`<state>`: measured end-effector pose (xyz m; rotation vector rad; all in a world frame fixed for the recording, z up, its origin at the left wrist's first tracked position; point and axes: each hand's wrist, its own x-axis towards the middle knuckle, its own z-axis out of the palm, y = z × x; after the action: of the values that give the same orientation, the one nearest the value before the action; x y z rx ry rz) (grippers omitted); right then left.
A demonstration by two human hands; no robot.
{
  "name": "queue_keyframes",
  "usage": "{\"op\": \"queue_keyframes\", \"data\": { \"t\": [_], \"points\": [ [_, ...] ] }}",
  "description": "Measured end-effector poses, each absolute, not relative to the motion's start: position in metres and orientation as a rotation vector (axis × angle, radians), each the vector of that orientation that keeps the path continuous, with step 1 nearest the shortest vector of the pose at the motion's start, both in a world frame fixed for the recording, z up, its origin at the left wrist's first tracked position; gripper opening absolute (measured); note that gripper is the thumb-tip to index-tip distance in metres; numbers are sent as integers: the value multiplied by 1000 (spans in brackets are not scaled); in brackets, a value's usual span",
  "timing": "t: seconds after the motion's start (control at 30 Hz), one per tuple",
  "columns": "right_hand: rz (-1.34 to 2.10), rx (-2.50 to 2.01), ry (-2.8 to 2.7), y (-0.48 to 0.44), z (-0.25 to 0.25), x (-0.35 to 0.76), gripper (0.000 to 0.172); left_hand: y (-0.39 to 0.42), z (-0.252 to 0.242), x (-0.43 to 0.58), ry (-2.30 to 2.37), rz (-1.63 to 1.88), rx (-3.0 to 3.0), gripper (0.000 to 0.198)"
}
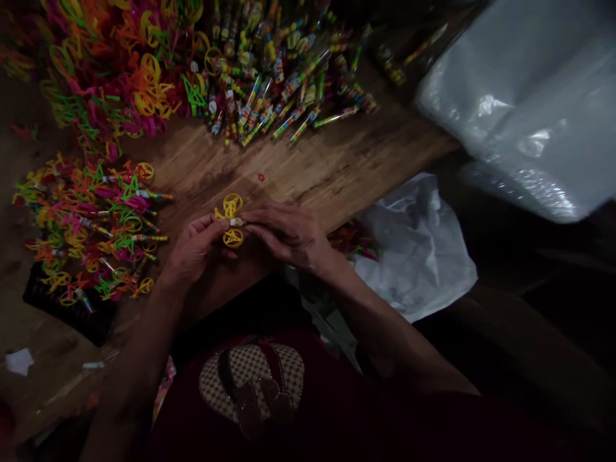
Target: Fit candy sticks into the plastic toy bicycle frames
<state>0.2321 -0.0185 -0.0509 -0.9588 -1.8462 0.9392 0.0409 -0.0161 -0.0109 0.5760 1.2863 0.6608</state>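
Close to the front edge of the wooden table, my left hand (195, 247) is closed on a yellow plastic toy piece (233, 238) with round, spoked wheels. My right hand (289, 232) meets it from the other side, with thumb and fingers pinched on a small candy tube (237, 222). The tube's printed end shows between the wheels; the rest is hidden in the fingers. Left of my hands lies a pile of toys with candy tubes fitted in them (103, 221). Beyond are loose candy tubes (283, 96) and a heap of coloured plastic toy pieces (129, 83).
A large clear plastic bag (524, 102) stands at the upper right. A white bag (414, 247) hangs by the table (332, 173) edge, near some coloured pieces. A small red bit (260, 177) lies on the wood. A black tray (72, 314) sits under the left pile.
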Motion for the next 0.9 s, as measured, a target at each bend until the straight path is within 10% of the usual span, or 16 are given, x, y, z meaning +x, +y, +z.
{"op": "queue_keyframes", "data": {
  "t": [0.17, 0.7, 0.9],
  "points": [
    [982, -1295, -1490, -28, -58, 218, 40, -19, -10, 37, 1364, 917, 550, 42],
    [1428, -1106, -1297, -31, -50, 167, 18, -23, -10, 36, 1472, 1126, 309, 48],
    [939, -1215, -1715, 7, -43, 200, 26, -27, 31, -39, 2136, 1149, 773, 32]
  ]
}}
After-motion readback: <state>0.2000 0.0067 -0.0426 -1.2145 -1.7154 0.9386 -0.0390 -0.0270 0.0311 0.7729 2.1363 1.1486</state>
